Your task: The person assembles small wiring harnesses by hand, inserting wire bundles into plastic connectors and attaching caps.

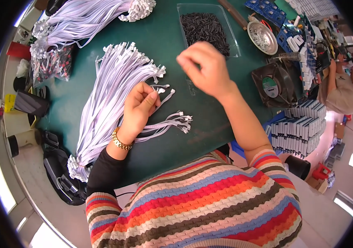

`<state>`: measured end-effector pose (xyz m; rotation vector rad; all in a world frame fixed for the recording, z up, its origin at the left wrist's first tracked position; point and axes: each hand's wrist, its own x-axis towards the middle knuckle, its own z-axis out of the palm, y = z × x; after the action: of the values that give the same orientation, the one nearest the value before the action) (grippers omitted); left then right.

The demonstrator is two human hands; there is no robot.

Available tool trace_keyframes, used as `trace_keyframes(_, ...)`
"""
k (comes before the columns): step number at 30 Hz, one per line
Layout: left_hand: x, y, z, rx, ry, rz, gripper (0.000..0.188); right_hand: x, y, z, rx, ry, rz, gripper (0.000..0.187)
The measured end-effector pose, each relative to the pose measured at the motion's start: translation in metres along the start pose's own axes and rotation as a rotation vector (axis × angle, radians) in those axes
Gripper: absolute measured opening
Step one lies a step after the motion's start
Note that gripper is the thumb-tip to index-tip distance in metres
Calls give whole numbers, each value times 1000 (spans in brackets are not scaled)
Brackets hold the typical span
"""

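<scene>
My left hand (140, 104) is closed in a pinch on a thin white cable, whose connector end (160, 90) sticks out past the thumb. Under and beside that hand lies a large bundle of white flat cables (109, 89) with small white connectors at both ends. A smaller group of cable ends (178, 121) spreads out to the right of my left wrist. My right hand (206, 70) is raised over the table just in front of a clear tray (234, 50) of short black tubes (203, 29). Its fingers are curled together, and whatever they hold is hidden.
Another cable bundle (89, 20) lies at the far left, beside a plastic bag of dark and red parts (52, 64). On the right are a metal dish (262, 38), a black fan (273, 84) and stacked white boxes (298, 132). A co-worker (342, 93) sits beyond.
</scene>
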<state>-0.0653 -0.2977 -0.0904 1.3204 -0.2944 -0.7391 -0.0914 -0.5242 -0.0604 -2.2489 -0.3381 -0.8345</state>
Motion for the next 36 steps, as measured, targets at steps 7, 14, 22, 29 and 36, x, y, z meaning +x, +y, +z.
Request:
trace_keyframes(7,2,-2,-3,23,-36,69,7,13,50,-30,-478,-344,444,16)
trace_keyframes(14,2,-3,2,154,-25,129,7,15,60,-26,-278,-239,475,13)
trace_keyframes(22,-4,-5,2,172,-45,146,7,2,-2,1,487,-45,368,8)
trace_keyframes(29,-2,-3,3,115,-31,131,6,-12,-28,22,548,-253,307,6)
trace_keyframes(36,-1,-1,4,101,-25,126,7,-12,-23,21,516,-264,366,7)
